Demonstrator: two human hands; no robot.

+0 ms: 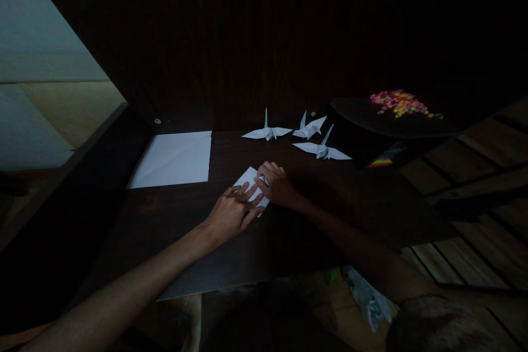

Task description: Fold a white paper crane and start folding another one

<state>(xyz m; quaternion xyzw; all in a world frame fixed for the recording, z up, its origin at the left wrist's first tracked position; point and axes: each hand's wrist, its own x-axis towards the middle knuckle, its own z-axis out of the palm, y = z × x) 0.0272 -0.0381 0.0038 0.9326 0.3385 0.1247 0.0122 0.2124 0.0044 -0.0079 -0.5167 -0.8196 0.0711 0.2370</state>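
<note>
A small folded piece of white paper [249,174] lies on the dark wooden desk, partly hidden under both hands. My left hand [231,211] rests flat across it with the fingers spread. From the right, my right hand [277,182] has curled fingers and thumb closed at the paper's right edge. Behind them stand three white paper cranes: one on the left [268,133], one at the back right [308,130] and one nearer on the right [322,150]. To the left lies a larger white paper sheet [178,159] with a faint diagonal crease.
A dark raised shelf [363,115] at the right holds a heap of small colourful pieces [400,103]. The desk [198,269] has a tall back panel and a side board [82,176] at the left. A plastic bag [369,297] is below the front edge.
</note>
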